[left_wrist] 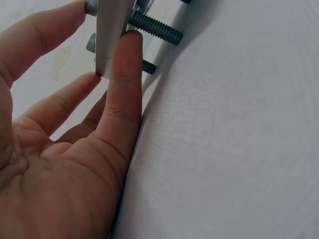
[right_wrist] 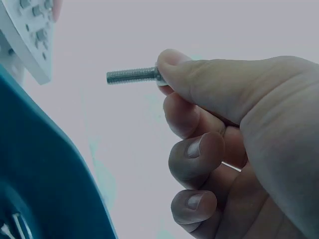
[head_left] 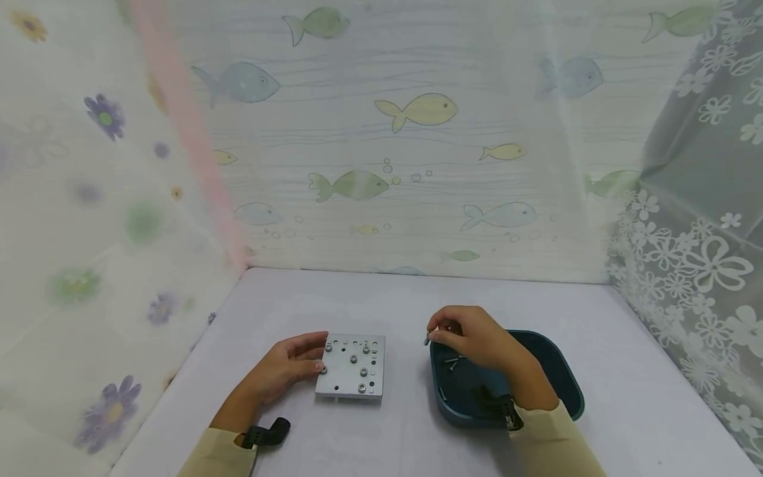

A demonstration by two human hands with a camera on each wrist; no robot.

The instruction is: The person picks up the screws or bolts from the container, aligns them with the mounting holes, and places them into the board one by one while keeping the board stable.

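On the left of the white table, my left hand (head_left: 283,371) holds the left edge of a square silver metal plate (head_left: 342,377). The thumb is at a screw head on that edge, and other fingers touch the plate's side in the left wrist view. Several socket-head screws stand in its holes, their threaded shanks (left_wrist: 157,29) poking out underneath. My right hand (head_left: 477,334) pinches a screw (right_wrist: 132,75) by its head between thumb and index finger, threaded end pointing out. It hovers over the left rim of a dark blue bin (head_left: 444,411).
Several loose screws (head_left: 454,362) lie inside the bin. White cloth covers the table (head_left: 334,298). Fish-printed fabric (head_left: 417,165) hangs along the back, with a flowered curtain (head_left: 71,232) at left and a lace one (head_left: 709,265) at right.
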